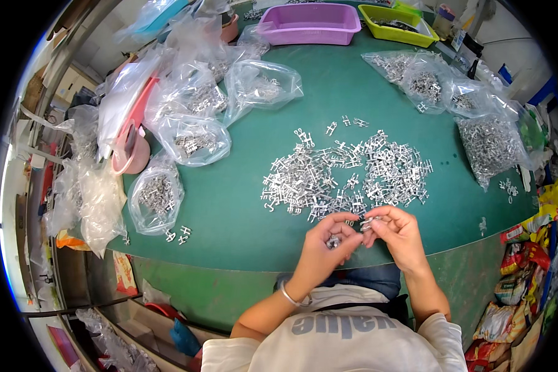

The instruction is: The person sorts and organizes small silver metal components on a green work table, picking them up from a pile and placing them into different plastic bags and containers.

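Both hands meet at the near edge of the green table point(242, 186). My left hand point(330, 240) is curled around some small silver metal pieces point(333, 242), partly hidden by the fingers. Between thumb and fingertips, my right hand point(400, 234) pinches a small metal piece point(367, 224), close to the left fingertips. A dark bit shows at the meeting point, too small to make out. Just beyond the hands spreads a loose pile of silver H-shaped metal pieces point(301, 177), with a second heap point(394, 170) to its right.
Clear plastic bags point(195, 141) of metal pieces stand at left, near a pink scoop-like container point(132, 152). More filled bags point(491, 146) lie at right. A purple basin point(310, 38) and a yellow-green tray point(394, 32) sit at the back. Colourful packets point(508, 288) are stacked at right.
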Demonstrator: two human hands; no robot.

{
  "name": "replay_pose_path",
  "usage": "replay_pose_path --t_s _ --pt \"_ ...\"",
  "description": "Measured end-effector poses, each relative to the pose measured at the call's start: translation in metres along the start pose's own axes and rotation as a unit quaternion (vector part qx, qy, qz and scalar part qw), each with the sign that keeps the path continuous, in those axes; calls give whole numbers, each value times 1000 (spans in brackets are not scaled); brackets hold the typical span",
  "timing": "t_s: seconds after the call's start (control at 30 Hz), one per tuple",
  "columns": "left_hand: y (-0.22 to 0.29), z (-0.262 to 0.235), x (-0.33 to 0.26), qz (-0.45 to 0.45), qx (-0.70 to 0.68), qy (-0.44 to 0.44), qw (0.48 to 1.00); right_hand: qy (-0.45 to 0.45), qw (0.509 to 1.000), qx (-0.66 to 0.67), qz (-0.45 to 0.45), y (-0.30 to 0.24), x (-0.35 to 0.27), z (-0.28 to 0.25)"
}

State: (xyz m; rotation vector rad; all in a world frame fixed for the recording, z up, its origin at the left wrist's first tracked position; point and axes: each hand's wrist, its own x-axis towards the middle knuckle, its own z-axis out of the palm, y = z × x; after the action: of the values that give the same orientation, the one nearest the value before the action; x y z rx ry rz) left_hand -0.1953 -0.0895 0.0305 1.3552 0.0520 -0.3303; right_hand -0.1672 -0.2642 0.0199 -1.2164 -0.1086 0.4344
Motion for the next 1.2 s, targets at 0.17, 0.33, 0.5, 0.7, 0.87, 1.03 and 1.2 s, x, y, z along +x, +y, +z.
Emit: replay_pose_path --t_s 0.17,0.33,0.5,0.7,0.87,1.03,1.2 --pt "-17 -16 11 -164 -384 -19 908 41 997 62 32 3 -4 -1" --pt "-30 -17 6 -187 -492 16 850 49 993 89 56 4 -5 -3" --pt "-25 -23 -5 -141 -555 13 820 68 996 46 14 15 -3 -2" --pt "-21 -39 -19 -102 -588 47 801 32 981 -191 22 30 -1 22" --pt "-82 -68 -8 96 -711 -274 641 -36 886 -450 -103 31 14 55" --pt "-31 -60 -25 -14 -599 39 800 10 835 -532 -140 38 19 55" --pt "-23 -61 -26 25 -615 9 788 36 824 -544 -155 38 14 57"
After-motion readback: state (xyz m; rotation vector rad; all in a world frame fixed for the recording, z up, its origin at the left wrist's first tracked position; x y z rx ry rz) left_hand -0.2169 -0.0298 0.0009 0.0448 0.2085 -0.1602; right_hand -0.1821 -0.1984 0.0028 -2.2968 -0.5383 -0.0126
